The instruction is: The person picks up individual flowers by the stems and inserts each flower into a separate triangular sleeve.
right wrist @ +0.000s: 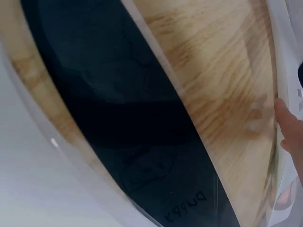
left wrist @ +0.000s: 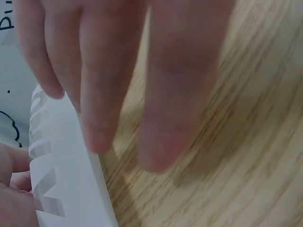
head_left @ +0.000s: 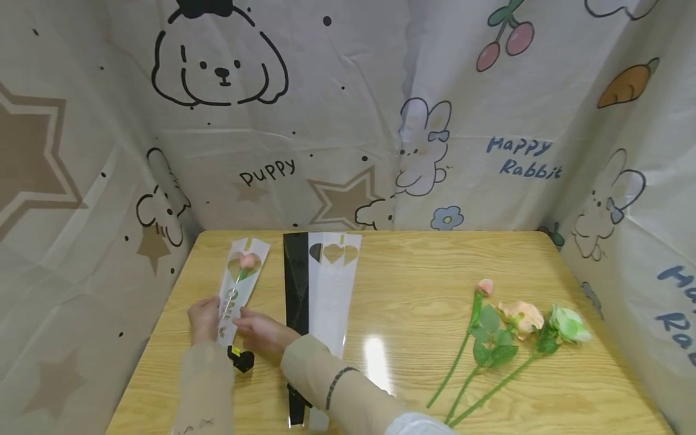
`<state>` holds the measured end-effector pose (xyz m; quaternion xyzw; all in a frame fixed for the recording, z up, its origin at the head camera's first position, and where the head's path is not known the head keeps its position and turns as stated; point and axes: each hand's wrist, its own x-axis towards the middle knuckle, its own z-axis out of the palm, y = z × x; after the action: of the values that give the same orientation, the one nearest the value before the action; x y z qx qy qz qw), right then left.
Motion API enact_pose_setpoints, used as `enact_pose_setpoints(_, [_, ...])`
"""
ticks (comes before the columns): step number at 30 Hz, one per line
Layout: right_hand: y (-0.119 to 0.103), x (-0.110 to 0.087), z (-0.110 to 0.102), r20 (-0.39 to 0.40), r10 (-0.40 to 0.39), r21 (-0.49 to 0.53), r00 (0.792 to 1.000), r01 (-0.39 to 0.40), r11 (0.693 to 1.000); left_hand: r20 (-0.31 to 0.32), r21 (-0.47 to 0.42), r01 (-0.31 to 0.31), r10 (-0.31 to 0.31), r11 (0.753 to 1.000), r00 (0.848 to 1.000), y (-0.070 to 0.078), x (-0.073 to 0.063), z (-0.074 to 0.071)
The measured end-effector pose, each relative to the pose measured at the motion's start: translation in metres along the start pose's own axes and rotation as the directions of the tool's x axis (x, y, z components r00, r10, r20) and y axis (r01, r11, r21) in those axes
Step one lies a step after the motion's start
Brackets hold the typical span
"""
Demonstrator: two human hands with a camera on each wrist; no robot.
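While pinching the right edge of a white flower sleeve [head_left: 243, 296] between thumb and fingers of the right hand [head_left: 263, 331], touches the opposite edge with the left hand [head_left: 204, 318], fingers nearly straight and a little apart. Seen close up from the left wrist, with fingertips beside and over the paper's rim. Cannot tell the firmness of either hold.

Placed on the left part of a wood-grain table [head_left: 408, 272], with the wide end pointing away from the person and the narrow end near. Leans slightly rightward at the far end. Pierced by a heart-shaped window near the top and by letter-shaped cut-outs down the length. Contains a pink rosebud [head_left: 247, 261] on a green stem, visible through the heart. Cannot tell whether lying flat or slightly lifted.

Just to the right, laid side by side: a black sleeve [head_left: 296, 284] and a second white sleeve [head_left: 333, 296] with heart-shaped windows, partly covered lower down by the right forearm [head_left: 326, 368] in beige fabric.

Farther right, well apart from both hands, spread in a loose fan: a small pink bud [head_left: 486, 286], a peach rose [head_left: 522, 319] and a pale green rose [head_left: 569, 324], all on green stems.

Behind and at both sides: pale cloth [head_left: 348, 90] printed with a puppy, rabbits, cherries and stars.
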<state>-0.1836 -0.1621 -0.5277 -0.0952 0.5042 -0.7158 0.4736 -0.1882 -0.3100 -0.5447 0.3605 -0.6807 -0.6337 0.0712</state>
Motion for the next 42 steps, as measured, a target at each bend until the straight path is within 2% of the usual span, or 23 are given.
enact_pose_setpoints(2, [0.002,0.000,0.000,-0.002,-0.004,0.017,1.000,0.004,1.000,0.003,0.015,-0.010,0.010,1.000,1.000,0.000,0.002,0.001])
enact_pose_setpoints(5, [0.005,0.000,0.000,-0.003,-0.015,-0.013,1.000,0.015,1.000,-0.013,0.054,-0.025,0.026,0.998,1.000,0.002,0.003,-0.001])
enact_pose_setpoints(8, [0.008,0.000,0.001,0.029,-0.025,-0.023,0.999,0.026,0.999,-0.034,0.093,-0.025,0.028,0.995,0.999,0.005,0.003,-0.004])
enact_pose_setpoints(11, [0.010,0.000,0.003,0.063,-0.025,0.008,0.998,0.024,1.000,-0.034,0.101,-0.001,0.004,0.995,0.999,0.010,0.005,-0.007])
enact_pose_setpoints(15, [0.011,0.002,0.007,0.041,0.019,0.019,0.999,-0.020,1.000,-0.008,0.119,0.022,-0.021,0.993,1.000,0.012,0.010,-0.011])
enact_pose_setpoints(19, [0.014,0.004,0.010,0.010,0.060,-0.011,0.998,-0.060,0.998,0.011,0.168,0.009,-0.011,0.986,1.000,0.010,0.015,-0.017])
enact_pose_setpoints(26, [0.018,0.003,0.017,0.026,0.082,-0.054,0.996,-0.081,0.995,-0.016,0.244,-0.067,0.073,0.967,0.997,0.010,0.022,-0.029])
enact_pose_setpoints(32, [0.019,0.002,0.020,0.000,0.112,-0.107,0.994,-0.111,0.988,0.017,0.334,-0.126,0.128,0.934,0.992,0.014,0.023,-0.032])
enact_pose_setpoints(39, [0.021,-0.001,0.016,0.025,0.115,-0.109,0.993,-0.111,0.988,0.069,0.335,-0.025,0.002,0.942,0.998,0.011,0.027,-0.032])
enact_pose_setpoints(42, [0.018,-0.004,0.013,0.030,0.111,-0.154,0.993,-0.105,0.982,0.062,0.331,-0.029,0.008,0.943,0.998,0.012,0.027,-0.032])
